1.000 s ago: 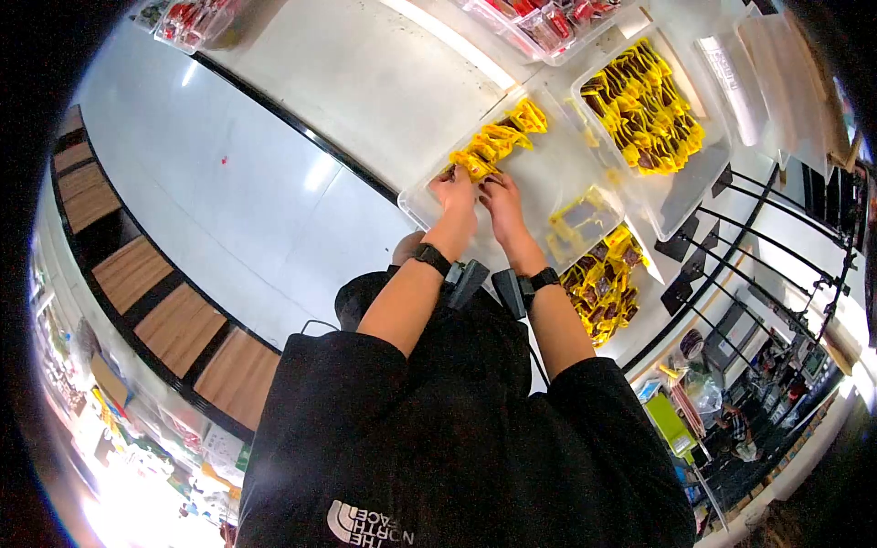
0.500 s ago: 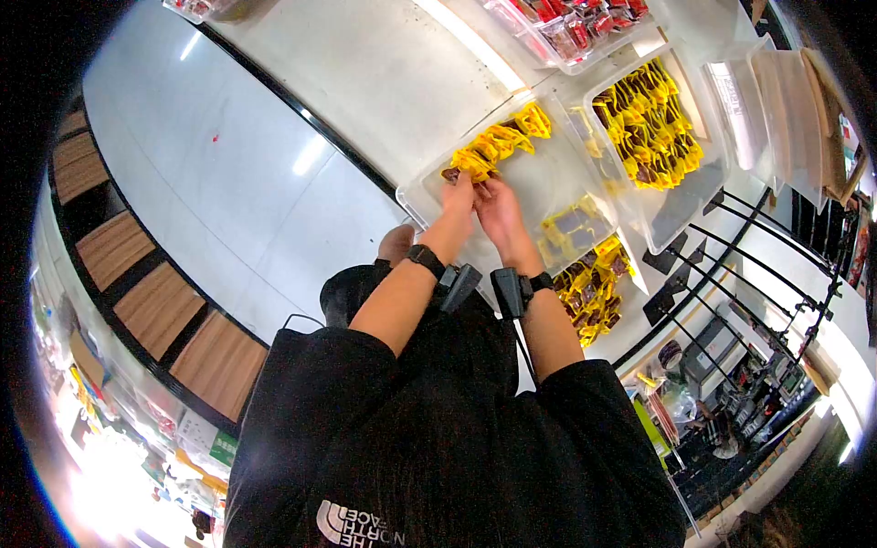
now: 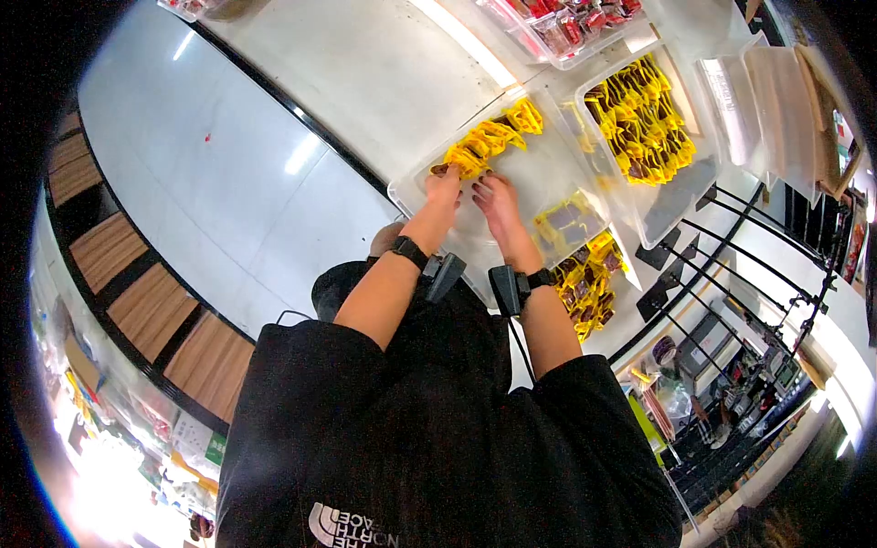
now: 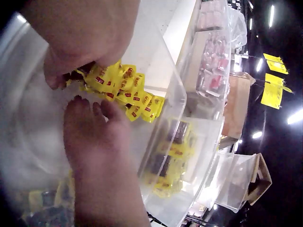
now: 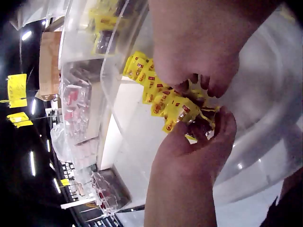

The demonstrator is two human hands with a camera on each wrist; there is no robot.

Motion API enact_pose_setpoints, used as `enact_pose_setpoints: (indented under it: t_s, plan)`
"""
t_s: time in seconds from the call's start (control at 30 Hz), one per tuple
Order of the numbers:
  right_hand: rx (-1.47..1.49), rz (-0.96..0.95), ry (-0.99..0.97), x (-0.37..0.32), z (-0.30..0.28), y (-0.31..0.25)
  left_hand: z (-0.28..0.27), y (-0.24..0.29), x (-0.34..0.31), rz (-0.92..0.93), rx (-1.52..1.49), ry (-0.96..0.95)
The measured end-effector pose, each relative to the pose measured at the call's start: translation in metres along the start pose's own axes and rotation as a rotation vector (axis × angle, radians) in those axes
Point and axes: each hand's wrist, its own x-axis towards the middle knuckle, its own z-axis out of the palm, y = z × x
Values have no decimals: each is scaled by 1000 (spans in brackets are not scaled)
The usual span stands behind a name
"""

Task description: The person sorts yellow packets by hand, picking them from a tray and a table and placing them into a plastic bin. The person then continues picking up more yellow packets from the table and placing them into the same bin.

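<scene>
Small yellow-and-brown snack packets (image 3: 490, 139) stand in an overlapping row along one side of a clear plastic bin (image 3: 557, 173). My left hand (image 3: 442, 194) grips the packet at the near end of this row, its thumb and fingers around it in the right wrist view. Beside it, my right hand (image 3: 496, 203) has loosely bent fingers and holds nothing. Those fingertips (image 4: 81, 100) are close to the end packets (image 4: 102, 78) in the left wrist view.
Another clear bin (image 3: 653, 215) to the right holds rows of yellow packets (image 3: 639, 119). More yellow packets (image 3: 585, 288) lie in a heap near my right forearm. At the back is a bin of red packets (image 3: 571, 27). A black rail (image 3: 274, 96) edges the table on the left.
My hands were together at the end packet; the right hand has drawn away to the right, leaving a gap. The left hand stays at the row's near end.
</scene>
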Motion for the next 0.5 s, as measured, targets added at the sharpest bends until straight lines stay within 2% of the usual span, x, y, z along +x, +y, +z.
enact_pose_setpoints:
  t_s: [0.13,0.27,0.33,0.37,0.43,0.47,0.5]
  plan:
    - [95,-32,9,5,-19,-12,0,8,-14,36,30,44]
    - [194,40,41,7,-19,-26,2,11,-23,23,-14,26]
    - [216,89,82,5,-13,-33,3,5,-21,176,99,109]
    - [250,159,92,3,-10,-35,4,3,-20,178,99,111]
    - [291,228,96,2,-7,-35,6,10,-37,341,384,124]
    - [292,243,84,1,-6,-32,8,11,-49,346,390,124]
    - [296,257,73,0,-4,-31,12,14,-65,620,564,135]
